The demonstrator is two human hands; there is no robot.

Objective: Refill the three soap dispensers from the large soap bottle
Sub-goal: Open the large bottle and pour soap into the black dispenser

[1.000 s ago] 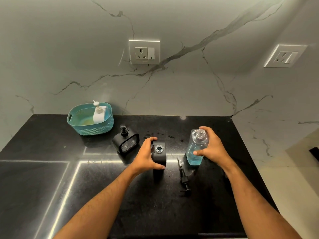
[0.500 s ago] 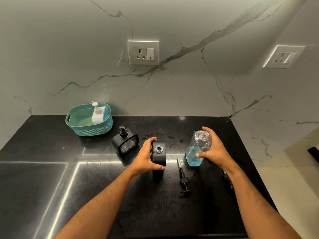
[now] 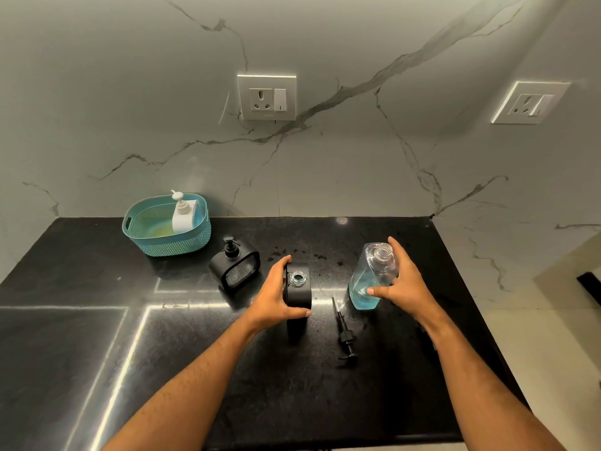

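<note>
Blue soap half-fills the clear large bottle (image 3: 370, 277), uncapped and tilted, clasped by the right hand (image 3: 403, 284) just right of the open black dispenser (image 3: 298, 288); the left hand (image 3: 276, 296) wraps that dispenser. Its mouth looks narrow; a hasty tip would likely spill onto the countertop (image 3: 292, 385) or the loose pump (image 3: 344, 330) between them.

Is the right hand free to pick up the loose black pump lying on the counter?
Probably not at once: the right hand grips the clear soap bottle. The black pump lies uncovered just beside it, so nothing else blocks the way.
</note>
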